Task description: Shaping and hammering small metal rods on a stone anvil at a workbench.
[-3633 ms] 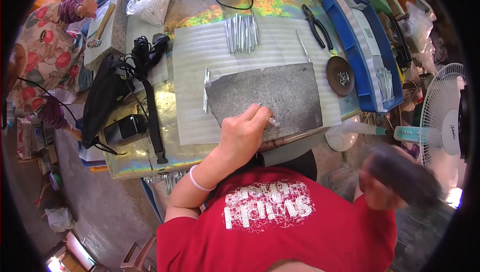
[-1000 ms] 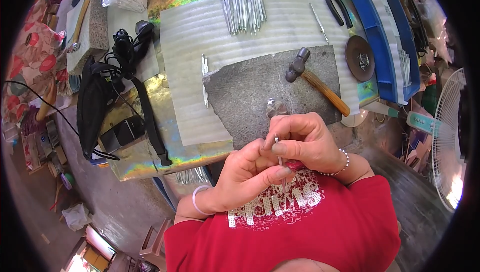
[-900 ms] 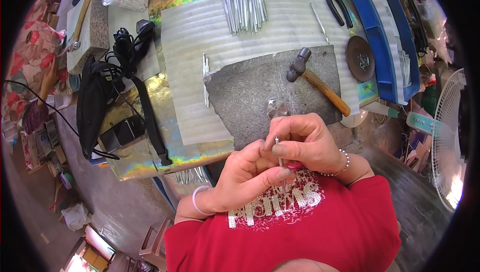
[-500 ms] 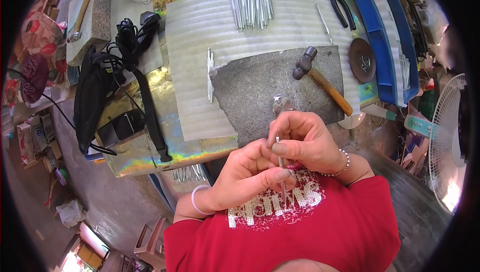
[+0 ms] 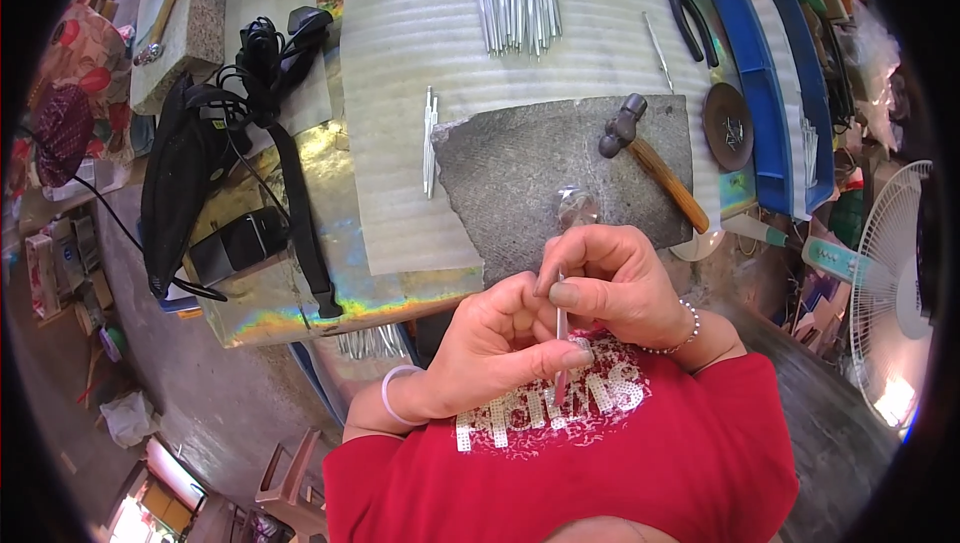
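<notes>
Close to my chest, both hands grip one slim silver metal rod (image 5: pixel 562 322), held nearly upright. My right hand (image 5: pixel 622 281) pinches its upper end between thumb and fingers. Lower down, my left hand (image 5: pixel 495 339) has its thumb on the rod, with the curled fingers behind it. Part of the rod is hidden by my fingers. Just beyond my hands lies a dark stone slab (image 5: pixel 530 163). A small clear round object (image 5: pixel 577 205) rests on its near part. A ball-peen hammer (image 5: pixel 660 173) with a wooden handle lies across the slab's right side.
A bundle of silver rods (image 5: pixel 517 11) lies on a white foam sheet (image 5: pixel 390 43), with a few more rods (image 5: pixel 430 143) left of the slab. Pliers (image 5: pixel 686 18), a brown dish (image 5: pixel 727 128) and a blue tray (image 5: pixel 750 73) are right; a black bag (image 5: pixel 180 193) is left.
The view has shifted slightly, so the table's things appear a little to the right. Both hands keep hold of the rod, which has turned slightly between my fingers.
</notes>
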The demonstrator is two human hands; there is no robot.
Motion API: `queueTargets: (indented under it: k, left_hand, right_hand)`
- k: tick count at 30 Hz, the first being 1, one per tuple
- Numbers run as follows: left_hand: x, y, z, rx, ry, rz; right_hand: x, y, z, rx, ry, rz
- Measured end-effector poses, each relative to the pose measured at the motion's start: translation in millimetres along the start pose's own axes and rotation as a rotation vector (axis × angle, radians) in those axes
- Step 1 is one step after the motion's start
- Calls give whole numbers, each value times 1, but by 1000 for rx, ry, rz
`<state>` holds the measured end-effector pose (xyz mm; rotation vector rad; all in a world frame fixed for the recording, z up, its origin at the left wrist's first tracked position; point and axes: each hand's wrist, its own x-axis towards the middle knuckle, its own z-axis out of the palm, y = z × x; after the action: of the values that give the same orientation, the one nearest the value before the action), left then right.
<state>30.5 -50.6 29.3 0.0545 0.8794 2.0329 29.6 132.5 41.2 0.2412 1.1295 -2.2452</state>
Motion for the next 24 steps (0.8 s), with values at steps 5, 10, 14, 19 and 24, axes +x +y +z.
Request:
queueTargets:
  k: [5, 10, 14, 19, 24]
  left_hand:
    - [0, -2, 0, 64, 46, -19]
    - [0, -6, -2, 109, 61, -17]
    - [1, -10, -3, 161, 65, 23]
    - [4, -5, 2, 127, 69, 24]
    - [0, -8, -1, 205, 110, 26]
  right_hand:
    - [-1, 0, -1, -23, -1, -2]
    - [0, -1, 3, -71, 24, -2]
    - [1, -1, 2, -80, 29, -1]
    - [2, 4, 1, -81, 50, -53]
    - [0, -1, 1, -50, 34, 2]
